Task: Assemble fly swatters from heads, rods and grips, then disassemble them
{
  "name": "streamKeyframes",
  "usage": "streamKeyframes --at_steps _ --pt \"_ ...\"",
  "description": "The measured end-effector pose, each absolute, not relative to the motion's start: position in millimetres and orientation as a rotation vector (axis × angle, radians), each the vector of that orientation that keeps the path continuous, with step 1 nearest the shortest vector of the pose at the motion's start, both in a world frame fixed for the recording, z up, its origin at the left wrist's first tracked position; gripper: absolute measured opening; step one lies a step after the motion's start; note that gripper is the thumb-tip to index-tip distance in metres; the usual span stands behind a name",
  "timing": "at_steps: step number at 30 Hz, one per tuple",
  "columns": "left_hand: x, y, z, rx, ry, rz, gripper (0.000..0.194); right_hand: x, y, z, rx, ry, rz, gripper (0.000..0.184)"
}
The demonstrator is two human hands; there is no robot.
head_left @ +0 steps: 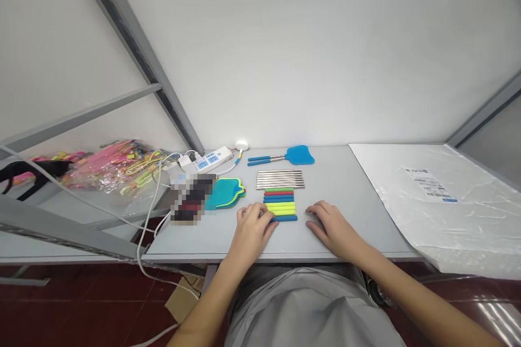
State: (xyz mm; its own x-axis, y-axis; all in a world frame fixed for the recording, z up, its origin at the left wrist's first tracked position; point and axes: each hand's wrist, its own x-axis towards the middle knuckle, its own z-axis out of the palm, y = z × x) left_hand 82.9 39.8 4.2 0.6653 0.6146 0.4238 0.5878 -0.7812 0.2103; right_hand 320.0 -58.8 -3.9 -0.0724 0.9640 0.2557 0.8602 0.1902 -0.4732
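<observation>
Several coloured tubes [279,206] lie side by side on the table, in green, red, blue and yellow. My left hand [251,225] is at their left ends, with curled fingers. Its thumb and index finger close on the end of the nearest blue tube [288,218]. My right hand [332,227] rests on the table to the right of the tubes, apart from them, its fingers and thumb spread and holding nothing. Just behind the tubes is a row of thin silver metal rods [280,179]. Farther back lie blue fly swatters [299,155] with metal shafts and blue handles.
Left of my hands are a stack of teal and yellow swatter heads [223,193] and a blurred-out item [193,200]. Behind stands a power strip [214,160] with white cables. A white plastic package [448,211] covers the right side. Bagged colourful goods [126,165] lie far left.
</observation>
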Motion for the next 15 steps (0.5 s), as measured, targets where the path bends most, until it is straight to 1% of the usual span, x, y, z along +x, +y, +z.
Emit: streamKeyframes --at_steps 4,7,11,13,15 --pt "85 40 7 2.852 1.03 0.76 0.014 325 -57 -2 -1.692 -1.946 0.293 0.02" --pt "94 34 11 2.958 0.986 0.707 0.029 327 -57 -2 -1.677 -1.926 0.321 0.019" --pt "113 25 12 3.038 0.917 0.533 0.052 328 -57 -1 -1.644 -1.887 0.37 0.018" --pt "122 23 10 3.05 0.91 0.466 0.059 328 -57 -1 -1.633 -1.88 0.376 0.018" --pt "129 25 9 3.048 0.929 0.411 0.061 327 -57 -1 -1.628 -1.874 0.383 0.018"
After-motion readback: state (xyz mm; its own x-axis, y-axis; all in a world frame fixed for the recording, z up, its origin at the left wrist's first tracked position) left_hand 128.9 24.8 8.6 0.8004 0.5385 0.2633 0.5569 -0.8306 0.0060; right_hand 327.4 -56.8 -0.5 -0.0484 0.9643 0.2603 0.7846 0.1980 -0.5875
